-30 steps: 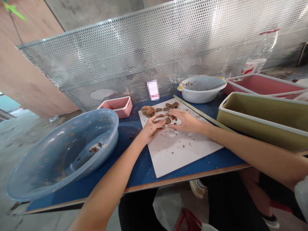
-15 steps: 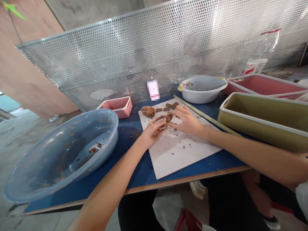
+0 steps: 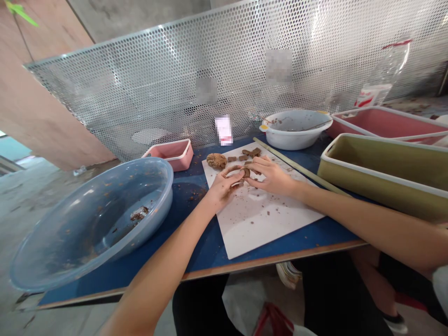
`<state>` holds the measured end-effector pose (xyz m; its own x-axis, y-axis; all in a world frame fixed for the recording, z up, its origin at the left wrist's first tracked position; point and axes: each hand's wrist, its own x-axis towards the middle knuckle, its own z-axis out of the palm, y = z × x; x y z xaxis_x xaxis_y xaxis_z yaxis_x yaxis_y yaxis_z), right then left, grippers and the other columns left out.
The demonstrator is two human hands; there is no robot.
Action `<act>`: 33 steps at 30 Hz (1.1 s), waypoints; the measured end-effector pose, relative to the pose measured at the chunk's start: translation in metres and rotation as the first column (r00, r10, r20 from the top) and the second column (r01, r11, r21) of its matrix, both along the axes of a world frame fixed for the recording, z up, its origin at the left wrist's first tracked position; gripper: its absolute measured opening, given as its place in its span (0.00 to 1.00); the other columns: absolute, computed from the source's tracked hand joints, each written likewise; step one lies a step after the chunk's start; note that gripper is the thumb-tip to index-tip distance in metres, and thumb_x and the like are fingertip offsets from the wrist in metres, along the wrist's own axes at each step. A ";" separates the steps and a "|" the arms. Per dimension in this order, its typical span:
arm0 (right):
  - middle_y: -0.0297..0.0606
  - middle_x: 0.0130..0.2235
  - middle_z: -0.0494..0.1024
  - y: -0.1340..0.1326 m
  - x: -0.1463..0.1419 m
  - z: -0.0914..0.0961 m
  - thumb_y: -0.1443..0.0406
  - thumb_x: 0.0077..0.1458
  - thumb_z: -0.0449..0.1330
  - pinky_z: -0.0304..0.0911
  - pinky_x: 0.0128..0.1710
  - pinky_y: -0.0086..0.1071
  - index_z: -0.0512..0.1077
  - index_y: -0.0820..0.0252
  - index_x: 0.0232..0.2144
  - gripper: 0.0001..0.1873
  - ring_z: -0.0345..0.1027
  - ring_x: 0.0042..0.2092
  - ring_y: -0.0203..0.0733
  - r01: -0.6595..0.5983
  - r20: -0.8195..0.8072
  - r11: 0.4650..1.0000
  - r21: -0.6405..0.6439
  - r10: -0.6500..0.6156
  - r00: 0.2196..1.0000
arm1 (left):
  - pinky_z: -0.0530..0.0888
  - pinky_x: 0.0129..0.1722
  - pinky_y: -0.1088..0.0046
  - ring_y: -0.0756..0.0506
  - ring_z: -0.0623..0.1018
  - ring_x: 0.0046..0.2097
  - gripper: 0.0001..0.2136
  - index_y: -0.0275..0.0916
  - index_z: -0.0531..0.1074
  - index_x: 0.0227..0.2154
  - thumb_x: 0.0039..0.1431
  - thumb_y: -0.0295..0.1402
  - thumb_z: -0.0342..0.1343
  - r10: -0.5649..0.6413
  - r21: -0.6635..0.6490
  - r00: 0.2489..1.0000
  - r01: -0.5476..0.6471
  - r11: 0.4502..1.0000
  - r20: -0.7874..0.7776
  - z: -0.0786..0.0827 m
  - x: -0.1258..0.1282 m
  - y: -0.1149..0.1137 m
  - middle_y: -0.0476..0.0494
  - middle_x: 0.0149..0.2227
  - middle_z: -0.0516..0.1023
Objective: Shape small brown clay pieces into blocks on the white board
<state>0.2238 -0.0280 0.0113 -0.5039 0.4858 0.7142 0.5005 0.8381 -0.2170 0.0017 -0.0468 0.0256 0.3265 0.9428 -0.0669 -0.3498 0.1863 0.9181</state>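
Between the fingertips of my left hand (image 3: pixel 224 185) and my right hand (image 3: pixel 269 176) is a small brown lump of clay (image 3: pixel 247 172). Both hands are closed on it, just above a white board (image 3: pixel 245 238) strewn with brown crumbs. Behind my left hand lies a bigger, rough clay lump (image 3: pixel 216 161) at the board's far left corner. Several short brown clay pieces (image 3: pixel 252 152) lie along the far edge, partly hidden behind my right hand.
A large blue basin (image 3: pixel 105 186) stands at left, a small pink tray (image 3: pixel 180 158) behind it. A bamboo stick (image 3: pixel 294 164), a white bowl (image 3: pixel 297 137), an olive planter box (image 3: pixel 378 175), a pink box (image 3: pixel 388 122) and a plastic bottle (image 3: pixel 380 84) are at right. Perforated metal panelling (image 3: pixel 157 84) rises behind.
The lump has turned slightly between my fingers, and my right fingers have shifted a little on it. Both hands stay over the same part of the board.
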 end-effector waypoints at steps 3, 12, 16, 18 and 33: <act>0.40 0.43 0.79 -0.001 -0.001 -0.001 0.53 0.70 0.65 0.64 0.55 0.50 0.76 0.53 0.50 0.13 0.74 0.45 0.52 0.046 0.010 0.999 -0.008 -0.046 0.999 | 0.75 0.51 0.65 0.42 0.85 0.48 0.30 0.40 0.81 0.48 0.42 0.38 0.87 0.021 0.021 1.000 -0.021 1.000 0.003 0.001 0.001 -0.001 0.40 0.46 0.87; 0.39 0.40 0.82 -0.004 -0.003 -0.002 0.55 0.73 0.65 0.65 0.52 0.47 0.80 0.51 0.48 0.10 0.75 0.45 0.50 0.077 -0.073 0.995 0.064 -0.072 0.995 | 0.72 0.50 0.66 0.46 0.82 0.44 0.32 0.40 0.80 0.49 0.42 0.38 0.87 0.033 0.016 0.999 -0.033 0.999 -0.001 0.004 0.003 -0.004 0.42 0.44 0.86; 0.37 0.39 0.83 -0.002 -0.002 -0.003 0.55 0.74 0.63 0.65 0.52 0.47 0.81 0.49 0.47 0.09 0.75 0.44 0.49 0.070 -0.079 0.995 0.064 -0.065 0.995 | 0.72 0.51 0.66 0.47 0.82 0.43 0.33 0.40 0.80 0.50 0.42 0.37 0.87 0.033 0.017 0.999 -0.033 0.999 0.003 0.003 0.003 -0.003 0.44 0.44 0.86; 0.37 0.39 0.83 -0.001 -0.001 -0.004 0.54 0.75 0.63 0.65 0.52 0.47 0.81 0.49 0.47 0.10 0.75 0.44 0.49 0.071 -0.074 0.996 0.056 -0.066 0.995 | 0.72 0.51 0.66 0.47 0.82 0.43 0.33 0.41 0.80 0.50 0.42 0.37 0.87 0.039 0.016 0.999 -0.039 0.999 0.005 0.002 0.004 -0.003 0.45 0.43 0.86; 0.37 0.39 0.81 -0.001 0.001 -0.001 0.53 0.72 0.64 0.64 0.51 0.48 0.79 0.52 0.49 0.12 0.73 0.40 0.47 0.110 -0.063 0.992 0.066 -0.106 0.992 | 0.73 0.48 0.68 0.46 0.83 0.43 0.31 0.40 0.79 0.47 0.40 0.35 0.87 0.083 -0.009 0.996 -0.083 0.997 0.041 0.001 0.001 0.002 0.45 0.41 0.86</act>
<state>0.2245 -0.0286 0.0108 -0.4074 0.4834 0.7748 0.5770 0.7939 -0.1920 0.0030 -0.0451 0.0266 0.2501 0.9662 -0.0623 -0.4016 0.1621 0.9014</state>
